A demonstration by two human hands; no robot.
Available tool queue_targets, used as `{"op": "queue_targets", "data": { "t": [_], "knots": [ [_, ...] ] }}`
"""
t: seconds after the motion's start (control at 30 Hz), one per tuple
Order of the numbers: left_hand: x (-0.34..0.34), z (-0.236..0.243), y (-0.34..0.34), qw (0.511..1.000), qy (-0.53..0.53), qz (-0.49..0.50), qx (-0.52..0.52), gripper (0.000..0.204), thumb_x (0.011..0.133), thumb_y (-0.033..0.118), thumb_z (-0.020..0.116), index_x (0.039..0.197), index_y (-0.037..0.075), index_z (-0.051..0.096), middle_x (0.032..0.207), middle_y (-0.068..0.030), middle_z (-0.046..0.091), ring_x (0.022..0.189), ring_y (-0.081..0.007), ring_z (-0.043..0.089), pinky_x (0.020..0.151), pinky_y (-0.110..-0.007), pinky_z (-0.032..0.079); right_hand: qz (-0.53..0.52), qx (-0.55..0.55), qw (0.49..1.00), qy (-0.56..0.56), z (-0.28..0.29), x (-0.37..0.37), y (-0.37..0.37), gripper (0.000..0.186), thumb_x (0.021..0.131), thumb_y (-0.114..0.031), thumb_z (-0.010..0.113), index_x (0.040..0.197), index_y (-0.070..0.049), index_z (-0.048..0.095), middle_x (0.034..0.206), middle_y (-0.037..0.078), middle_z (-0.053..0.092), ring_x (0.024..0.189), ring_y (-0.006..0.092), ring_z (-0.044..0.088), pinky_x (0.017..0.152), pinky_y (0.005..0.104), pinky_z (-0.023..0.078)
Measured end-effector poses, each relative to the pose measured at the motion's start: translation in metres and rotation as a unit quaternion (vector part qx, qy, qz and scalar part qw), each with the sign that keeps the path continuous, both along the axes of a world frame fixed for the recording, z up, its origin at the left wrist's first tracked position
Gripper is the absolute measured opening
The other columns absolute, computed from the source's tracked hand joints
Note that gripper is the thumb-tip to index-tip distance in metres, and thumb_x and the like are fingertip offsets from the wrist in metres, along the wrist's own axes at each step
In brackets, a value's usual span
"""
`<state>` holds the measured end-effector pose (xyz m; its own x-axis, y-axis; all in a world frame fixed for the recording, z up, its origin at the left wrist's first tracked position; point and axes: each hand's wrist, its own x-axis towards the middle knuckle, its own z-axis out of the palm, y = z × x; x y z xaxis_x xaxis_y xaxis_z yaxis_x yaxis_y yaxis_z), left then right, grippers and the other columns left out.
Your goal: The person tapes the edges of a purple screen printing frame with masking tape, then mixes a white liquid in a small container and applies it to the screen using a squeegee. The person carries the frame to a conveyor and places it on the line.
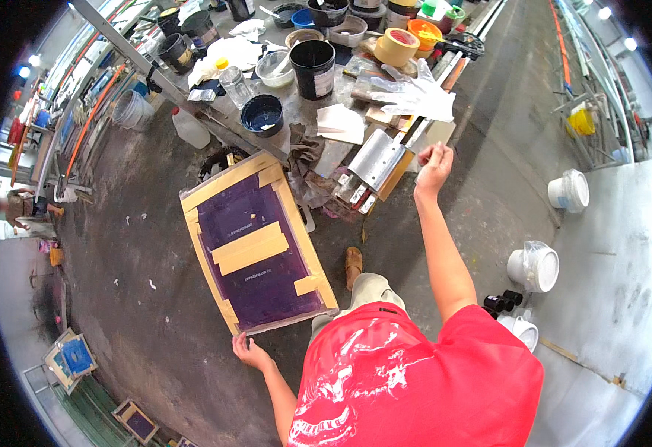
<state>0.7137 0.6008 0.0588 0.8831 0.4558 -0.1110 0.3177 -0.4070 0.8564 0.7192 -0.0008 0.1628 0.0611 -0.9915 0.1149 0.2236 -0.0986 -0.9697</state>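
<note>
My left hand grips the bottom-left corner of a taped screen frame. The frame has dark purple mesh, tan tape along its edges and a wide tan strip across its middle; its top rests against the worktable's near-left edge. My right hand is raised beside the table's right end, fingers curled together; what they hold, if anything, I cannot make out. Just above it are a beige card and crumpled white gloves. A silver metal bar with holes lies on stacked strips to its left.
The cluttered worktable holds tubs, bottles and tape rolls. White buckets line the right side by a pale sheet surface. Another person is at the far left. Smaller frames lean at lower left.
</note>
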Motion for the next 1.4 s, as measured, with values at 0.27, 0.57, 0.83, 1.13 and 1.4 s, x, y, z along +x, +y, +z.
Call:
{"op": "queue_targets", "data": {
  "t": [0.27, 0.57, 0.83, 1.13, 1.4],
  "knots": [
    [-0.038, 0.019, 0.012, 0.996, 0.064, 0.037, 0.042, 0.033, 0.083, -0.011, 0.051, 0.113, -0.002, 0.061, 0.127, -0.0069, 0.052, 0.091, -0.0165, 0.061, 0.071, -0.027, 0.052, 0.101, -0.233, 0.929, 0.27, 0.019, 0.123, -0.147, 0.04, 0.077, -0.021, 0.073, 0.112, -0.005, 0.063, 0.108, 0.016, 0.067, 0.099, 0.0306, 0.062, 0.088, 0.0405, 0.048],
    [-0.066, 0.039, 0.01, 0.996, 0.076, 0.042, -0.029, 0.029, 0.088, -0.002, 0.056, 0.117, 0.002, 0.058, 0.118, -0.0076, 0.062, 0.093, -0.0192, 0.065, 0.075, -0.029, 0.051, 0.055, -0.405, 0.707, 0.577, 0.016, 0.205, -0.296, 0.033, 0.088, -0.039, 0.057, 0.109, -0.017, 0.071, 0.105, 0.014, 0.069, 0.098, 0.0336, 0.066, 0.086, 0.046, 0.05],
    [-0.041, 0.044, -0.013, 0.994, 0.088, -0.057, -0.022, 0.019, 0.091, -0.005, 0.054, 0.107, -0.003, 0.063, 0.104, -0.0096, 0.066, 0.087, -0.0183, 0.067, 0.079, -0.029, 0.056, 0.183, -0.268, 0.925, 0.199, 0.119, 0.103, -0.132, 0.041, 0.094, -0.031, 0.062, 0.118, 0.002, 0.064, 0.108, 0.01, 0.069, 0.098, 0.0149, 0.062, 0.087, 0.026, 0.046],
    [0.004, 0.126, -0.138, 0.861, 0.06, -0.455, -0.22, 0.031, 0.088, 0.017, 0.069, 0.115, 0.003, 0.062, 0.112, -0.0078, 0.065, 0.107, -0.0176, 0.06, 0.091, -0.032, 0.048, 0.557, -0.086, 0.764, 0.313, 0.082, -0.088, 0.185, 0.027, 0.094, -0.026, 0.058, 0.083, -0.002, 0.06, 0.077, 0.005, 0.053, 0.077, 0.0163, 0.047, 0.073, 0.0311, 0.04],
    [-0.012, 0.144, -0.141, 0.644, 0.099, -0.744, -0.151, 0.059, 0.068, 0.044, 0.083, 0.103, 0.0, 0.065, 0.093, -0.0145, 0.065, 0.086, -0.031, 0.063, 0.079, -0.041, 0.047, 0.491, 0.122, 0.827, 0.247, 0.045, -0.166, 0.302, 0.024, 0.096, -0.026, 0.059, 0.096, -0.002, 0.059, 0.094, 0.002, 0.056, 0.088, 0.0129, 0.048, 0.081, 0.0282, 0.041]
  ]
}}
